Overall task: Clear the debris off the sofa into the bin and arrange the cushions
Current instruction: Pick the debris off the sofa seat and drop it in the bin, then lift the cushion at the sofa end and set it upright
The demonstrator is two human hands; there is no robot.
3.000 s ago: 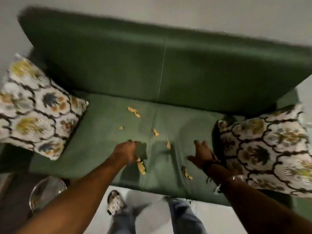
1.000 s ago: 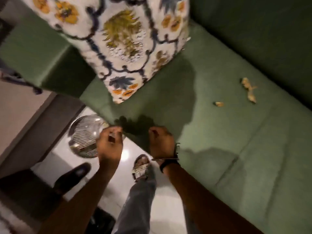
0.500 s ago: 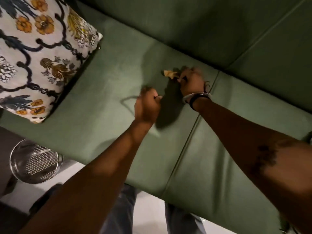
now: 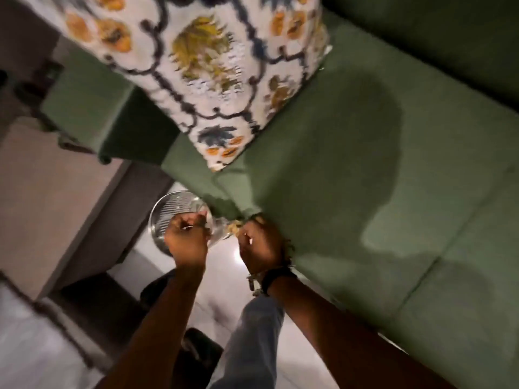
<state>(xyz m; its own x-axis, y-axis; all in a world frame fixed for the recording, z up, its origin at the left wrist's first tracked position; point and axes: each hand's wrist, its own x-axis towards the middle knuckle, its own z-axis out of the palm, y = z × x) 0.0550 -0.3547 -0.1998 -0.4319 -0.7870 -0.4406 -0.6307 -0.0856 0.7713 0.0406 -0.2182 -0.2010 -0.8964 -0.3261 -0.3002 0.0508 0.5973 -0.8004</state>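
Observation:
Both hands hover at the sofa's front left corner, over a round metal mesh bin (image 4: 171, 210) on the floor. My left hand (image 4: 186, 240) is curled above the bin's rim; what it holds is blurred. My right hand (image 4: 259, 245) is closed, with pale yellowish debris (image 4: 234, 226) showing at its fingertips beside the bin. A floral cushion (image 4: 213, 68), white with yellow, orange and blue patterns, leans at the left end of the green sofa (image 4: 365, 164). No debris shows on the visible seat.
The green armrest (image 4: 92, 113) sits left of the cushion. My legs in grey jeans (image 4: 252, 332) stand on a glossy white floor (image 4: 222, 256). A dark shoe (image 4: 196, 352) lies near my feet. A pale wall or cabinet (image 4: 50, 197) rises at the left.
Half a second ago both hands were on the seat, the right one at a debris piece near the backrest. They have since swung left to the bin, the right carrying debris.

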